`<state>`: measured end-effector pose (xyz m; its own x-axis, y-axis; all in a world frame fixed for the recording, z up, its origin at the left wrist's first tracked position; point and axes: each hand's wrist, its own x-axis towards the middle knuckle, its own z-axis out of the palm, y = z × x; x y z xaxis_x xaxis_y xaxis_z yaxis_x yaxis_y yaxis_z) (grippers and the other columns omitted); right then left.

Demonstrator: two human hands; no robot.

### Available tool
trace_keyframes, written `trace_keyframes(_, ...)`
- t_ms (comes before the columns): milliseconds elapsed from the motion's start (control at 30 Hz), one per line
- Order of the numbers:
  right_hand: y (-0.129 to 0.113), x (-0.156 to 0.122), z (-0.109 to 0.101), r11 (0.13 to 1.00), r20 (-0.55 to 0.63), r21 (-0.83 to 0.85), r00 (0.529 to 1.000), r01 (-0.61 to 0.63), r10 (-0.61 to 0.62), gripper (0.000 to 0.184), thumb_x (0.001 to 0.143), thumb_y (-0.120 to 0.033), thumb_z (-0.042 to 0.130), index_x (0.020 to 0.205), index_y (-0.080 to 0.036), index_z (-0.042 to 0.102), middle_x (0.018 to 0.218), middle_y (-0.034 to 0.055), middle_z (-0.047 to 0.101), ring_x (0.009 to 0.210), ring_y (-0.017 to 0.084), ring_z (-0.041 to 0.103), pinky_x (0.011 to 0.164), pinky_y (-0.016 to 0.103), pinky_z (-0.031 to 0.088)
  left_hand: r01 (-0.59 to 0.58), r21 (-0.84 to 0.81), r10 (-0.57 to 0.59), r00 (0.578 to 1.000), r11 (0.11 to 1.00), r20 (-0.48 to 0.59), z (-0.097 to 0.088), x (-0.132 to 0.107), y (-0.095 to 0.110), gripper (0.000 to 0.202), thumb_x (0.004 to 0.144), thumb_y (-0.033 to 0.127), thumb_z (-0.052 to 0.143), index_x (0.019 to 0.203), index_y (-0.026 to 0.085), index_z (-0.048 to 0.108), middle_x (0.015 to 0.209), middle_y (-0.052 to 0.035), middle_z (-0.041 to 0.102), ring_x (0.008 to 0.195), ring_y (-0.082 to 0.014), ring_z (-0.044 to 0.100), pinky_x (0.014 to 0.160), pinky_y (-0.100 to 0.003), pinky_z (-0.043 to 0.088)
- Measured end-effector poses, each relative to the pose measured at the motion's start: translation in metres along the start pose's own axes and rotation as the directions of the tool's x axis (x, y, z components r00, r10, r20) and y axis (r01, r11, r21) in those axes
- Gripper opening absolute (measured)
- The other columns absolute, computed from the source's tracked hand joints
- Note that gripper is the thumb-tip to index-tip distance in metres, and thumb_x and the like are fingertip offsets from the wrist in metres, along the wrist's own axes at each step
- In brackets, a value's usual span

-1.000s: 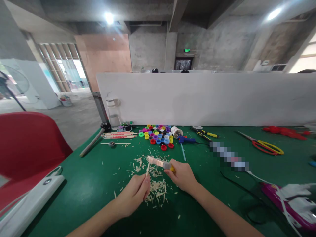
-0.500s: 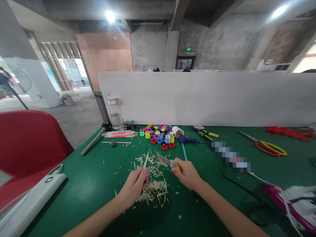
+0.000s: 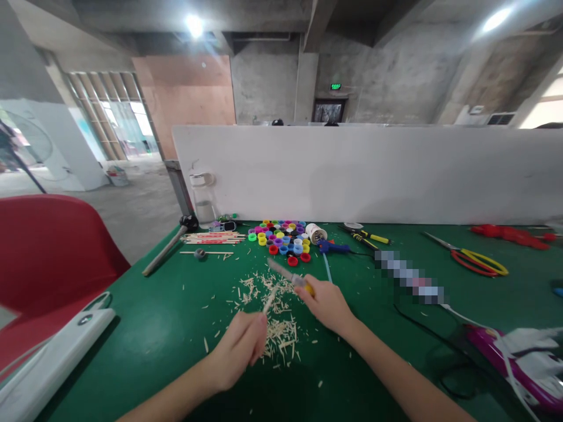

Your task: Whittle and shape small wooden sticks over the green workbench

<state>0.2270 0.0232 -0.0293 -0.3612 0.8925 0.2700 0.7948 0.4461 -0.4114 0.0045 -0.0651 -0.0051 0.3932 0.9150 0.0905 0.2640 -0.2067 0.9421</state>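
Observation:
My left hand (image 3: 243, 346) is closed around a thin wooden stick (image 3: 270, 299), whose pale end points up and away over the shavings. In my right hand (image 3: 326, 302) is a utility knife (image 3: 288, 274) with a yellow and grey handle. Its blade points left and away from me, slightly blurred, above and apart from the stick's tip. Wood shavings (image 3: 281, 337) lie scattered on the green table under and between both hands.
Behind the shavings sit coloured bottle caps (image 3: 284, 240), a tipped white tub (image 3: 314, 233) and a blue glue gun (image 3: 334, 247). Bundled sticks (image 3: 213, 238) lie left; scissors (image 3: 477, 261) and pliers (image 3: 376, 238) lie right. A white panel (image 3: 352, 176) borders the back.
The knife in my right hand has moved left and slightly up. My left hand has lowered a little, and the stick now tilts more to the right.

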Motion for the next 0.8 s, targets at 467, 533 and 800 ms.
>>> trace_keyframes(467, 0.009, -0.005, -0.013, 0.981, 0.125, 0.187, 0.99, 0.047, -0.071, 0.04, 0.091, -0.056, 0.034, 0.072, -0.021, 0.039, 0.057, -0.0054, 0.041, 0.05, 0.01, 0.038, 0.05, 0.024, 0.023, 0.184, -0.229, -0.223, 0.962, 0.956, -0.158, -0.001, 0.019, -0.015, 0.049, 0.093, 0.053, 0.029, 0.058, 0.02, 0.041, 0.042, 0.0075, 0.033, 0.039, -0.0088, 0.026, 0.04, -0.021, 0.026)
trace_keyframes(533, 0.002, -0.007, -0.014, 0.979, 0.185, 0.173, 0.973, 0.106, -0.138, 0.039, 0.089, -0.056, 0.039, 0.073, -0.021, 0.043, 0.061, -0.0038, 0.046, 0.055, 0.011, 0.041, 0.052, 0.024, 0.024, 0.187, -0.169, -0.207, 0.973, 0.968, -0.105, 0.001, 0.016, -0.012, 0.049, 0.093, 0.052, 0.028, 0.058, 0.02, 0.042, 0.043, 0.0071, 0.034, 0.04, -0.0092, 0.029, 0.042, -0.022, 0.029)
trace_keyframes(800, 0.008, 0.0, -0.014, 0.985, 0.138, 0.175, 0.99, 0.006, -0.031, 0.04, 0.09, -0.056, 0.036, 0.072, -0.021, 0.042, 0.058, -0.0047, 0.044, 0.051, 0.01, 0.04, 0.05, 0.024, 0.024, -0.054, 0.199, 0.006, 0.972, 0.978, 0.235, 0.009, -0.007, 0.018, 0.045, 0.096, 0.044, 0.027, 0.065, 0.019, 0.047, 0.059, 0.0014, 0.047, 0.054, -0.0113, 0.041, 0.057, -0.025, 0.035)
